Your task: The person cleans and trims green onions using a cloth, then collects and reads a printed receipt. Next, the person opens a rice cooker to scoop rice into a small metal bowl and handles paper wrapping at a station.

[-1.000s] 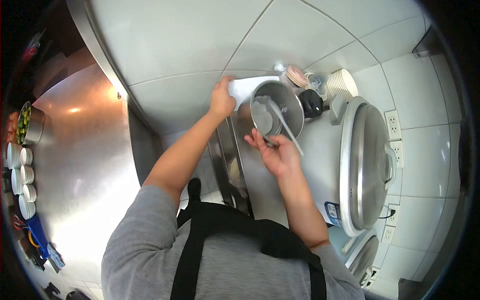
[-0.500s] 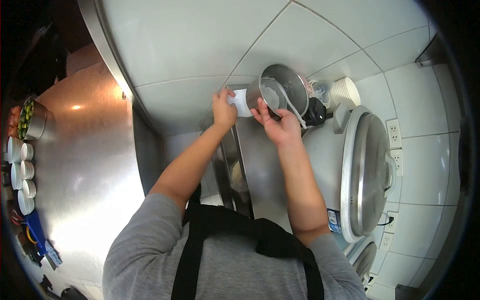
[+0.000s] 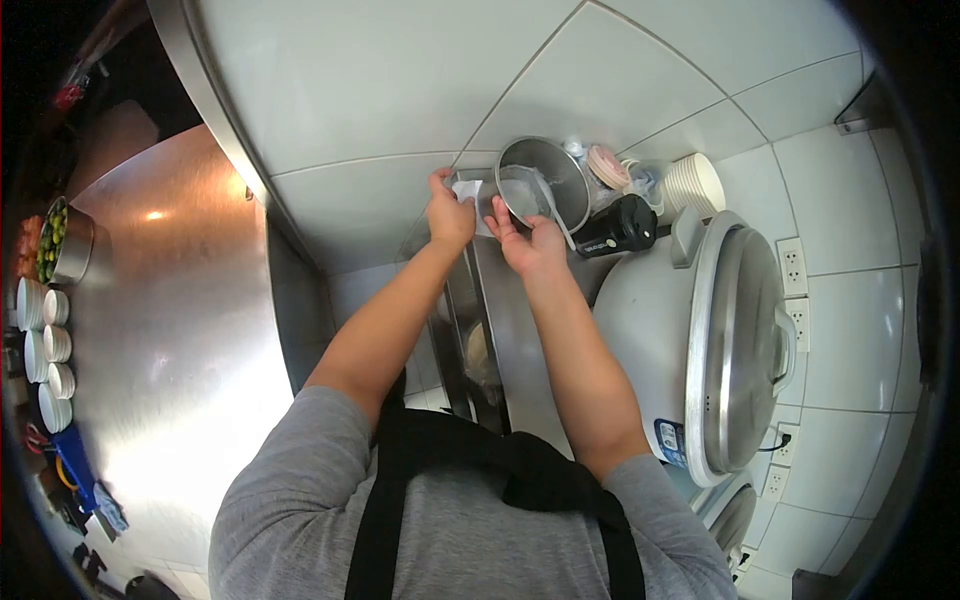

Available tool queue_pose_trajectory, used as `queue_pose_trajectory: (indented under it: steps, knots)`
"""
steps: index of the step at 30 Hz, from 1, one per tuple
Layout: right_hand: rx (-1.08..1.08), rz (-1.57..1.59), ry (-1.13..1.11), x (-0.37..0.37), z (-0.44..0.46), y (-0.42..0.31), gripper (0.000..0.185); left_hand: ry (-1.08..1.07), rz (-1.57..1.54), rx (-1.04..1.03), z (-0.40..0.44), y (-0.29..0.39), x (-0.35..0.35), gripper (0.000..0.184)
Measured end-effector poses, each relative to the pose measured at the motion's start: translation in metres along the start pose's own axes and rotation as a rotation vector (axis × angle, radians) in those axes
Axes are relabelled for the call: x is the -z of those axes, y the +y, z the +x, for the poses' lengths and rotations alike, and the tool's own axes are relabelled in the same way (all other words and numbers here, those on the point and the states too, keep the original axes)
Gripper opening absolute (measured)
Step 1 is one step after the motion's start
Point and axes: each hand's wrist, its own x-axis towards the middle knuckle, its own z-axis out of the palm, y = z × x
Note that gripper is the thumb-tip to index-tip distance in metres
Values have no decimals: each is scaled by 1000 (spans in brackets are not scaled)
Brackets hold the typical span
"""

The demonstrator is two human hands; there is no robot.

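My left hand (image 3: 451,212) pinches a thin white sheet (image 3: 468,189), paper or cloth, close to the tiled wall. Just right of it, my right hand (image 3: 527,240) grips the near side of a round stainless steel pot (image 3: 545,152), with the thumb by the rim and the fingers on the outer wall. Inside the pot lies a pale long-handled utensil (image 3: 553,205); its head is hard to make out. A black cylindrical device (image 3: 622,226) lies right beside the pot.
A large lidded rice cooker (image 3: 650,330) stands to the right, near wall sockets (image 3: 791,268). Behind the pot are stacked paper cups (image 3: 695,183) and pink-white lids (image 3: 607,167). Leftward, a steel counter (image 3: 180,350) holds bowl stacks (image 3: 55,343) and a tub of green pieces (image 3: 72,245).
The pot has moved left and become more upright, with my right hand on it. More of the black device and the lids now shows. The white sheet looks more bunched in my left hand.
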Motion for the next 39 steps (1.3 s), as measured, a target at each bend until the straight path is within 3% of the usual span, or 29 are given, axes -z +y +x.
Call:
queue_pose_trajectory:
  steps: [10, 13, 15, 19, 28, 34, 37, 39]
  knots:
    - [-16, -182, -33, 6, -1, -14, 36, 66, -70, 93, -16, 5, -8, 59]
    - [-63, -182, -55, 13, 9, -25, 38, 203, -6, -236, -22, -2, -10, 51]
    - [-63, -183, -55, 12, 6, -29, 40, 89, 202, -355, -28, -11, -6, 42]
    - [1, -247, -67, 7, -17, -26, 38, 121, 267, -403, -37, -17, -5, 29]
    - [19, -283, -63, 2, -30, -16, 35, 139, 281, -355, -32, -17, -13, 37]
    - [-7, -271, -126, 14, -4, -19, 36, -89, 21, -381, -16, -51, -4, 56]
    - [4, -208, -180, 23, -11, -17, 42, 46, 12, -304, -30, -53, 15, 66]
    - [-51, -236, -254, 35, -23, -8, 47, 25, 54, -296, -45, -60, 36, 71]
